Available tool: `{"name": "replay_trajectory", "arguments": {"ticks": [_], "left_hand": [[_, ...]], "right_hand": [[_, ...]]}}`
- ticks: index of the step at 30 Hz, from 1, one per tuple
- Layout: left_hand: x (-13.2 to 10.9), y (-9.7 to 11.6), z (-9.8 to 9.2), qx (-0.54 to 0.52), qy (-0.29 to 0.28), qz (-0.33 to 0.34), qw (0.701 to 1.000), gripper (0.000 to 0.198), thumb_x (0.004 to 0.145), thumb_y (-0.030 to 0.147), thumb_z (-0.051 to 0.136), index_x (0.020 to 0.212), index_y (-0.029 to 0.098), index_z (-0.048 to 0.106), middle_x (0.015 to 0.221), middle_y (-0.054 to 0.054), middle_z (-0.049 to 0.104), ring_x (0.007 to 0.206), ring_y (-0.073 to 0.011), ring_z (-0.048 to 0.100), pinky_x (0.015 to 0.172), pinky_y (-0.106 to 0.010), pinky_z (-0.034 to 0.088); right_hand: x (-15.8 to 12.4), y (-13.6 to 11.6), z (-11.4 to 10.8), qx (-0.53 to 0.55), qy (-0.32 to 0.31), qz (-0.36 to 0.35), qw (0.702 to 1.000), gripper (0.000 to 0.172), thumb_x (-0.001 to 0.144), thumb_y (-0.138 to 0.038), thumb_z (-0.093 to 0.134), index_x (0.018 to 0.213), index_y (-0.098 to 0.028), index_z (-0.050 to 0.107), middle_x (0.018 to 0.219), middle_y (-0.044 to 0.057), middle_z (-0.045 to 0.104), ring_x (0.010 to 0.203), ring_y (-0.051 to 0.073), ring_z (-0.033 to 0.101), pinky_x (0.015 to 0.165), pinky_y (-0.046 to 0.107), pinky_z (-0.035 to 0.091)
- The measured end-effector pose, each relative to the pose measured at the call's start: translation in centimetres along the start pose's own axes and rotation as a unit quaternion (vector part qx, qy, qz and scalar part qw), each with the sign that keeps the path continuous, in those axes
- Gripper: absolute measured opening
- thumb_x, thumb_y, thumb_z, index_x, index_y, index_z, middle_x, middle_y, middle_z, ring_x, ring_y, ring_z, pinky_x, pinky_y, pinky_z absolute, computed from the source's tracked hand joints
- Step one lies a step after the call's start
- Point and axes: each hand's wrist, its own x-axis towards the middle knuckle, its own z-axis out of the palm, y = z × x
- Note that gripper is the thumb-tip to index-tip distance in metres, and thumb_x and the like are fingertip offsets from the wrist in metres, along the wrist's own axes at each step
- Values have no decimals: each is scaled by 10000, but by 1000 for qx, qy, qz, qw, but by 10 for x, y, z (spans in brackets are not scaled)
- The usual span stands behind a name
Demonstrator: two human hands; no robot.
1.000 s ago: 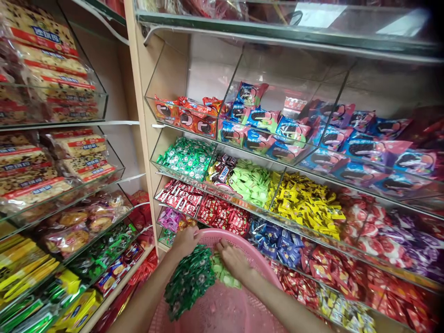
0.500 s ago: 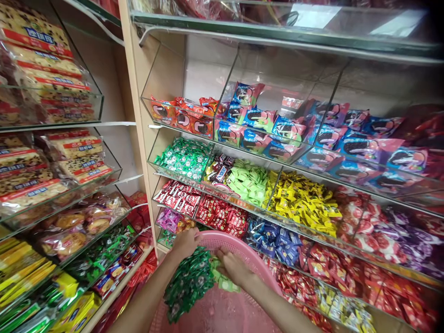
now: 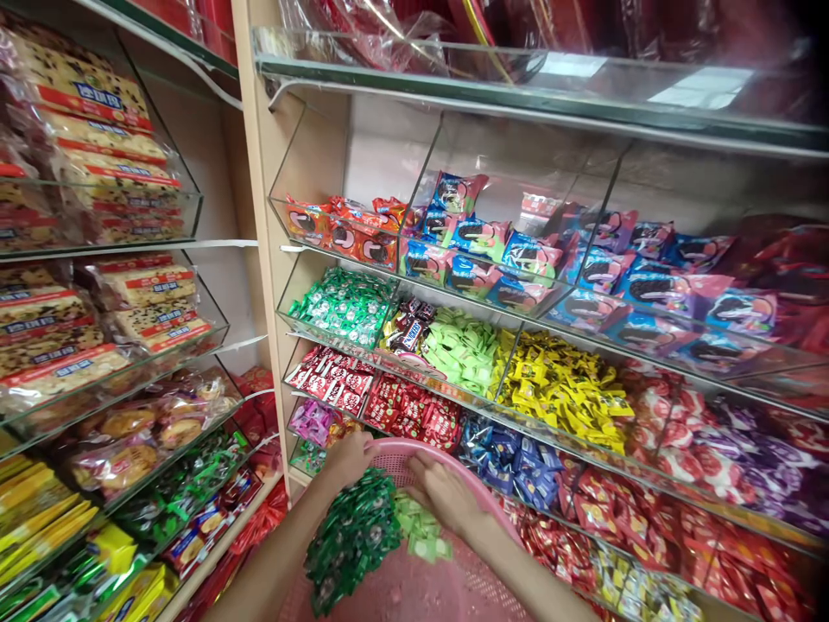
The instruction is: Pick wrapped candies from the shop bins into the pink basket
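My left hand (image 3: pixel 350 460) is closed over the far-left rim of a pink plastic basket (image 3: pixel 470 471). Inside the basket, dark green wrapped candies (image 3: pixel 353 536) lie heaped under my left wrist. Light green wrapped candies (image 3: pixel 420 527) sit beside that heap, to its right. Just above them hovers my right hand (image 3: pixel 444 492), its fingers loosely bent and apart, with no candy visible in them. Its fingertips are slightly blurred. Part of the basket's right side is hidden by my right forearm.
Ahead, clear shelf bins hold green candies (image 3: pixel 346 302), light green candies (image 3: pixel 463 345) and yellow candies (image 3: pixel 563 389). Wrapped cakes (image 3: pixel 479 233) fill the bins above. Packaged pastries (image 3: pixel 110 190) stand on the left shelves. Glass dividers and shelf edges (image 3: pixel 518 95) jut forward.
My right hand has risen slightly away from the light green candies, which now show more fully and spread lower in the basket. My left hand stays at the rim. The view has shifted slightly.
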Motion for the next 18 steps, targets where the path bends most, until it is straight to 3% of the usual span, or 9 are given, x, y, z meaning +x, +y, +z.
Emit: {"name": "replay_trajectory", "arguments": {"ticks": [5, 8, 10, 14, 18], "left_hand": [[4, -2, 0, 3, 5, 5, 1000, 281, 861, 392, 420, 802, 187, 603, 830, -60, 667, 817, -190, 617, 665, -238, 363], [4, -2, 0, 3, 0, 4, 1000, 279, 868, 381, 409, 803, 189, 601, 835, -58, 670, 827, -193, 621, 656, -236, 360], [3, -2, 0, 8, 0, 3, 1000, 281, 870, 377, 404, 799, 191, 603, 847, -58, 672, 837, -193, 621, 652, -234, 359], [0, -6, 0, 17, 8, 3, 1000, 286, 868, 382, 401, 799, 193, 604, 852, -58, 676, 830, -193, 624, 627, -231, 351], [-1, -12, 1, 16, 16, -3, 1000, 278, 869, 377, 399, 820, 194, 603, 873, -61, 682, 865, -213, 628, 631, -238, 352]], "right_hand": [[-2, -12, -87, -5, 99, -65, 993, 209, 928, -305, 387, 1021, -204, 544, 978, 63, 581, 817, 159, 602, 690, 252, 433], [4, -4, -144, -44, 171, -45, 983, 204, 934, -271, 374, 1005, -189, 547, 936, 68, 588, 823, 162, 588, 709, 257, 421], [13, 9, -175, -102, 179, -16, 978, 190, 927, -210, 373, 987, -184, 551, 916, 68, 591, 819, 164, 580, 703, 256, 410], [35, 35, -209, -282, 117, -3, 952, 274, 843, -49, 423, 1045, -166, 565, 964, 108, 598, 948, 224, 534, 739, 297, 384], [52, 44, -213, -332, 23, -16, 943, 403, 756, 10, 472, 1105, -164, 575, 1073, 135, 589, 1030, 257, 504, 784, 338, 379]]}}
